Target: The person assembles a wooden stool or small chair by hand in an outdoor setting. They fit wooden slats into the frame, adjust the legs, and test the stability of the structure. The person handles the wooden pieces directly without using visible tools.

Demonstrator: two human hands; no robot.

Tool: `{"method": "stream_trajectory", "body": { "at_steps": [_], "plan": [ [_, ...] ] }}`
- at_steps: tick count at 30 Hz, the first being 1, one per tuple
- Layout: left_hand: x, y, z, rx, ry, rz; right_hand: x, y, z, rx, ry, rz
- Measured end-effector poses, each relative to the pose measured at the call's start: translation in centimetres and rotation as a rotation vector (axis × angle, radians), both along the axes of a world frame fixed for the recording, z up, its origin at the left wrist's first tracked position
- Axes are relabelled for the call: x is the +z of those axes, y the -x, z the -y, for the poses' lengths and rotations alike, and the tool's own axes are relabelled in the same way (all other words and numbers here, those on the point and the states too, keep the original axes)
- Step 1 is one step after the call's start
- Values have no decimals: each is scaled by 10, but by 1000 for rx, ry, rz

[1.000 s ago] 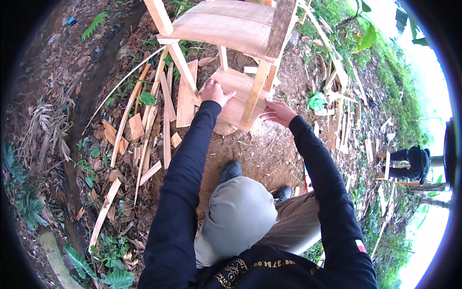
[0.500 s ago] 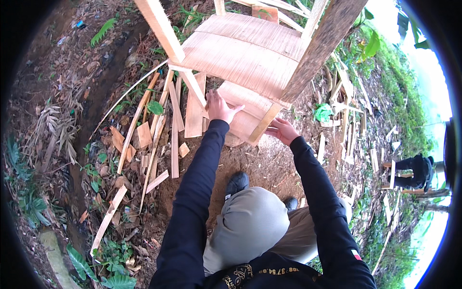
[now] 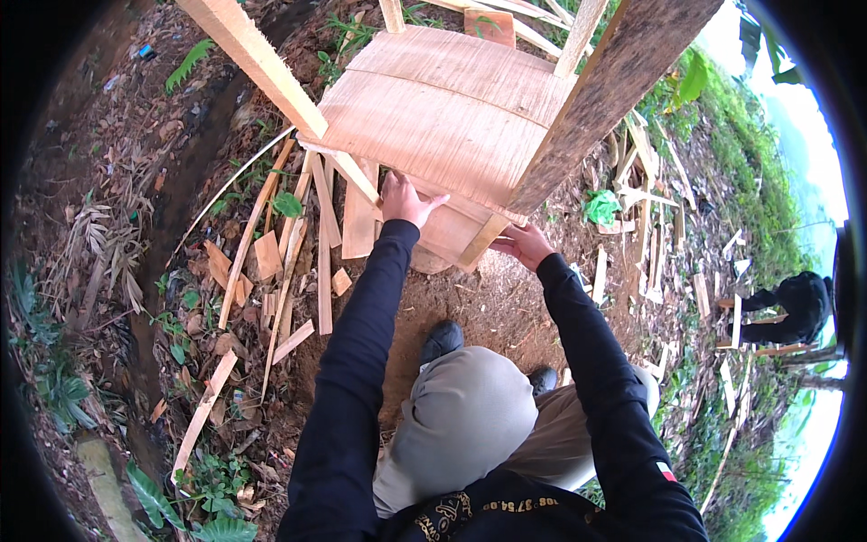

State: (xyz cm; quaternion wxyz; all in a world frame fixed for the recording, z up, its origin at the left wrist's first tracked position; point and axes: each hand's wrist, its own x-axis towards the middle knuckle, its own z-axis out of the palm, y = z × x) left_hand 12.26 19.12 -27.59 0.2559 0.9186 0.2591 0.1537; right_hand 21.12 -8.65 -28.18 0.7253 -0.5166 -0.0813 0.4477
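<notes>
An unpainted wooden frame, like a stool or chair, has a plank top with a seam across it. At its left rises a pale post, and at its right a rough, dark-barked post. Below the top's near edge is a lower board, partly hidden by it. My left hand grips the frame beside the left leg, thumb stretched over the lower board, fingers partly hidden. My right hand curls its fingers at the short right leg, their tips out of sight behind it.
Loose wood strips and offcuts litter the ground at left. More scraps lie at right near a green plastic bag. My shoe is on bare soil. At far right another person in dark clothes bends near wood pieces.
The frame has shifted a little left and toward me, and its top now covers more of the lower board. Both hands move slightly left with it. The far person has changed posture.
</notes>
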Motion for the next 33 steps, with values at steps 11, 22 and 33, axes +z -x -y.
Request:
{"method": "stream_trajectory", "body": {
  "at_steps": [11, 22, 33],
  "plan": [
    [11, 1, 0, -39, 36, -61, 2, 0, -2, -31, 47, 3],
    [13, 2, 6, 20, -9, -65, 20, 7, -5, -68, 90, 30],
    [29, -2, 10, 105, -14, -182, 19, 17, -29, -143, 293, 116]
  ]
}}
